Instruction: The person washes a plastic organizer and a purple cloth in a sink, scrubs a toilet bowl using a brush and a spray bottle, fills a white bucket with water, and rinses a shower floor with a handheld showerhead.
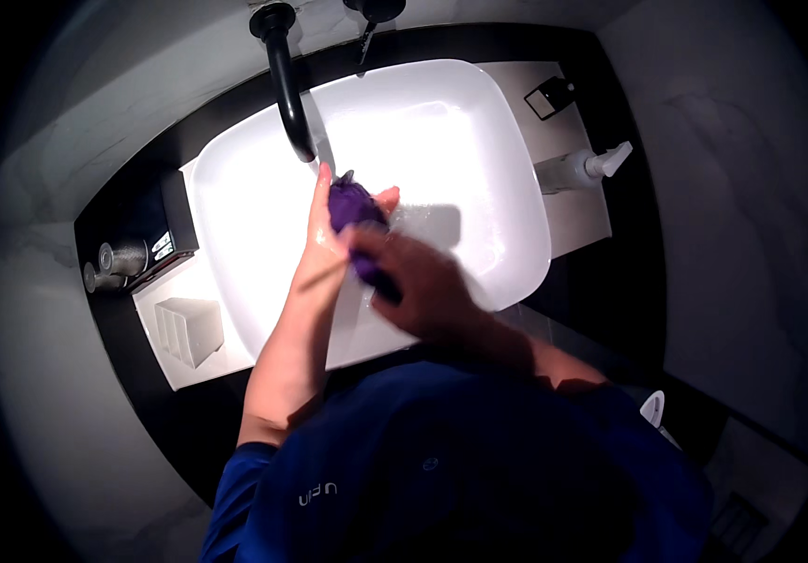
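A crumpled purple item [353, 202], apparently wet cloth, is held over the white washbasin [516, 232], just below the tip of the black spout [288, 98]. My left hand [324, 225] cradles it from beneath. The thumb stands along its left side, and fingertips show at its right. Across the lower end of the cloth lies my right hand [418, 278], blurred and shadowed, its fingers around the cloth. Wet glints show on my left hand. Glare in the basin hides whether water is running from the spout.
A pump bottle [572, 171] and a small black-framed item [549, 98] stand right of the basin. At its left are a dark box [182, 214], metallic cylinders [122, 257] and a pale ribbed block [189, 331]. A black tap handle [375, 8] projects from the wall.
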